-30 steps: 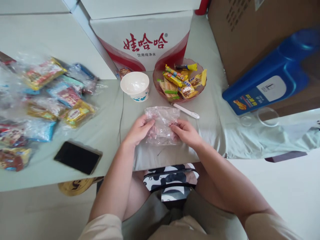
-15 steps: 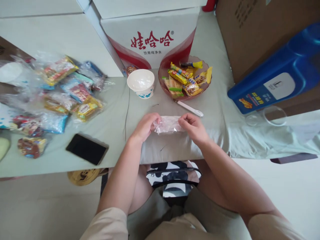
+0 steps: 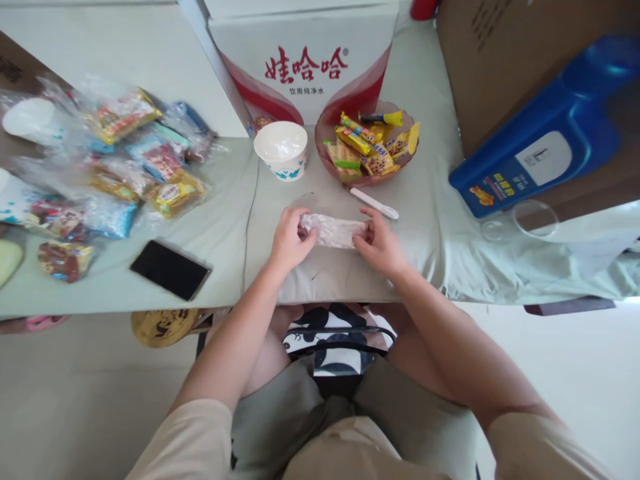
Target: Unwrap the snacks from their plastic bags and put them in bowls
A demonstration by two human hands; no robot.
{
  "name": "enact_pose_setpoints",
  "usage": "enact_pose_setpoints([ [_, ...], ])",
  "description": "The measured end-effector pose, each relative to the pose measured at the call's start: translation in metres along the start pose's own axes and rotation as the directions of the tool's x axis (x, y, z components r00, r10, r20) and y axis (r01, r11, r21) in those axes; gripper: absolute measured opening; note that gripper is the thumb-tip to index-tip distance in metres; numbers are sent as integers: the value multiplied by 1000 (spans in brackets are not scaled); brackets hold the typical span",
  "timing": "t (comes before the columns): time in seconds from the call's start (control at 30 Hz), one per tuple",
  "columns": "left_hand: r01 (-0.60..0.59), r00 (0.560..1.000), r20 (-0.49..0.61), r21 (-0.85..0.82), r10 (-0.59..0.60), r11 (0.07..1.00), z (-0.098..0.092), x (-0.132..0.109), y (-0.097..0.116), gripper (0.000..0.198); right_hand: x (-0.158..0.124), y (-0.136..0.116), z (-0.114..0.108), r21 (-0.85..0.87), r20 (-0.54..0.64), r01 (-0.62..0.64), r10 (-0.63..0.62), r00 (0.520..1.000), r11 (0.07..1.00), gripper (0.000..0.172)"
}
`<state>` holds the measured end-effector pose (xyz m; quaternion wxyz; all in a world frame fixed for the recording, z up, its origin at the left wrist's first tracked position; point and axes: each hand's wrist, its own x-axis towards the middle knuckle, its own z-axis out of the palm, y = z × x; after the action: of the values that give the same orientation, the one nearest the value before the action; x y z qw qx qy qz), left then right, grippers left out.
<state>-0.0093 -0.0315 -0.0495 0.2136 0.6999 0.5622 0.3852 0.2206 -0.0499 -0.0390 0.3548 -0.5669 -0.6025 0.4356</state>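
Observation:
A clear, crinkled plastic packet (image 3: 334, 231) lies crosswise just above the cloth, its pale contents hard to make out. My left hand (image 3: 293, 239) grips its left end between thumb and fingers. At the other end, my right hand (image 3: 379, 244) holds it in the same way. Beyond the packet stands a white paper cup (image 3: 281, 152) with blue leaf prints, upright. Beside the cup, a pinkish glass bowl (image 3: 327, 167) holds several wrapped snacks. A white utility knife (image 3: 375, 203), or something shaped like one, rests in front of the bowl.
Several bagged snacks (image 3: 175, 193) and paper cups crowd the left side. A black phone (image 3: 171, 269) lies near the front edge. White boxes (image 3: 305, 67) stand behind; a large blue bottle (image 3: 537, 143), clear plastic lids (image 3: 535, 219) and a brown carton (image 3: 505, 80) are at right.
Both hands keep hold of the packet. The fingers have shifted from pinching its upper edge to gripping its ends, and it looks narrower. The whole view has shifted slightly.

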Motion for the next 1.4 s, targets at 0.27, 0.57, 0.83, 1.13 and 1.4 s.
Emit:
enact_pose_setpoints([
  [0.27,6,997,-73,-116,-15,993,17,7,-3,34,-2,-7,5,-144,-63,10,-19,998,990,42],
  [0.57,-70,991,-111,54,76,996,4,-28,57,18,-45,-33,2,-79,-138,24,-35,990,997,14],
  [0.83,234,934,350,-450,-71,862,-4,-68,76,61,-79,-33,22,386,147,124,-193,970,914,21],
  [1.13,213,974,-51,-97,-219,972,-59,-37,53,21,-74,-10,19,-112,-39,218,-223,974,970,21],
  [1.4,-43,990,-99,490,105,871,-98,117,42,13,-73,-19,19,-81,-38,112,-116,993,990,15],
])
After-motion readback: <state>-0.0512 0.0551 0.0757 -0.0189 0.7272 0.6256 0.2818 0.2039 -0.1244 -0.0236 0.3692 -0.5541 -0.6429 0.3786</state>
